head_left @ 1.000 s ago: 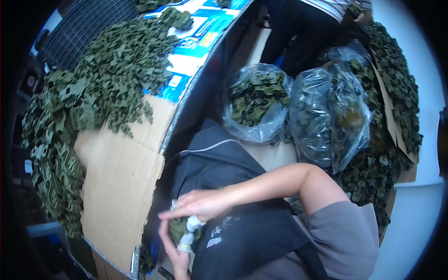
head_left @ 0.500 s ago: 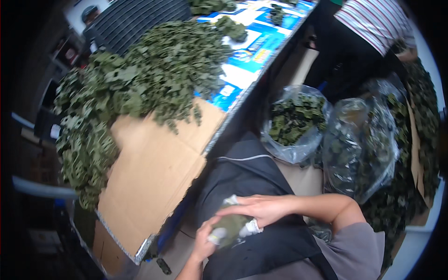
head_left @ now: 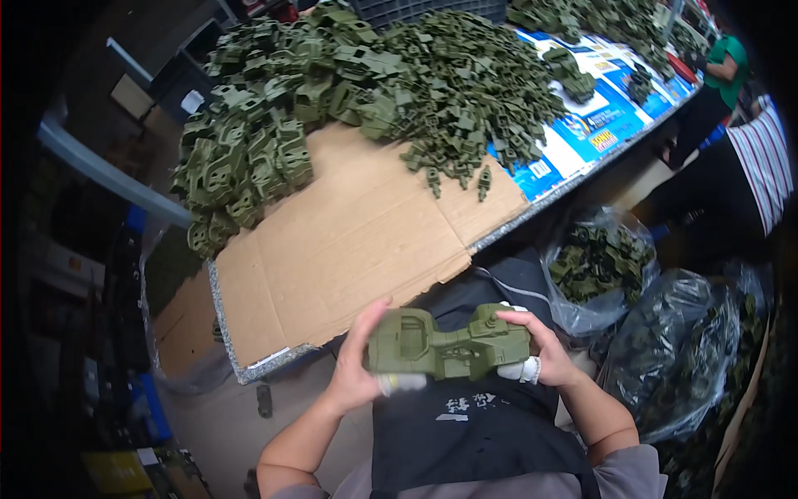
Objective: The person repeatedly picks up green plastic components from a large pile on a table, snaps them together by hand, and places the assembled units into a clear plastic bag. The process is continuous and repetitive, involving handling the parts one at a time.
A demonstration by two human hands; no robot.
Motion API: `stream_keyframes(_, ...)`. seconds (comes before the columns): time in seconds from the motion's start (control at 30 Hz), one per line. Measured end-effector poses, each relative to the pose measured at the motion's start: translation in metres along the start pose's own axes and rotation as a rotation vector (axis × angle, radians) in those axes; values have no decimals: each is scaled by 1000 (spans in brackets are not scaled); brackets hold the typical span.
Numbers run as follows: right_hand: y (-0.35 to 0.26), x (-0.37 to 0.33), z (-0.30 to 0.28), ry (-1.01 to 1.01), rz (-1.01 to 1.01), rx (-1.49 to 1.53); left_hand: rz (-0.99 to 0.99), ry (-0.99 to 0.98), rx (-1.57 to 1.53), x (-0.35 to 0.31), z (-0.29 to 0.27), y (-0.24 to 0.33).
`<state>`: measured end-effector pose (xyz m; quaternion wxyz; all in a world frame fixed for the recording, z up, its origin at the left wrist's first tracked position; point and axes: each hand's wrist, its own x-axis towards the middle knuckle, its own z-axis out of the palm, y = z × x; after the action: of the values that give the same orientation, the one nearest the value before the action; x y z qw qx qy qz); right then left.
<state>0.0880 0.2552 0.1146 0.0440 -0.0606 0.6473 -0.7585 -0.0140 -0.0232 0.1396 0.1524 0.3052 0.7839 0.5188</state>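
Observation:
An olive-green plastic toy vehicle body [head_left: 453, 343] is held level above my lap, its moulded seat and cab openings facing up. My left hand [head_left: 357, 362] grips its left end, thumb along the edge. Around the right end closes my right hand [head_left: 544, 349], thumb on top. White coverings show on some fingers of both hands; the fingers beneath the body are hidden. Just beyond, a brown cardboard sheet [head_left: 341, 241] covers the near part of the table. Larger green vehicle shells [head_left: 258, 158] are heaped on its left, with a pile of smaller green parts [head_left: 474, 83] behind.
To the right, a clear plastic bag [head_left: 573, 312] holds green parts, beside a fuller, dark-looking bag [head_left: 665, 358]. A person in a striped top [head_left: 761, 162] stands close by; another in green [head_left: 727, 71] is farther off. A grey metal rail [head_left: 108, 170] runs at left.
My hands have moved apart from a close, overlapping hold to opposite ends of the vehicle body, which now lies lengthwise between them. The view has swung, showing more of the table.

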Motion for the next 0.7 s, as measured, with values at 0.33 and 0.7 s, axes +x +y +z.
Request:
stream_keyframes(0.33, -43, 60, -74, 242, -460, -660, 268, 117, 143, 92, 0, -4)
stream_keyframes(0.7, -32, 259, -414, 1264, -728, -933, -98, 467, 561, 107, -91, -29)
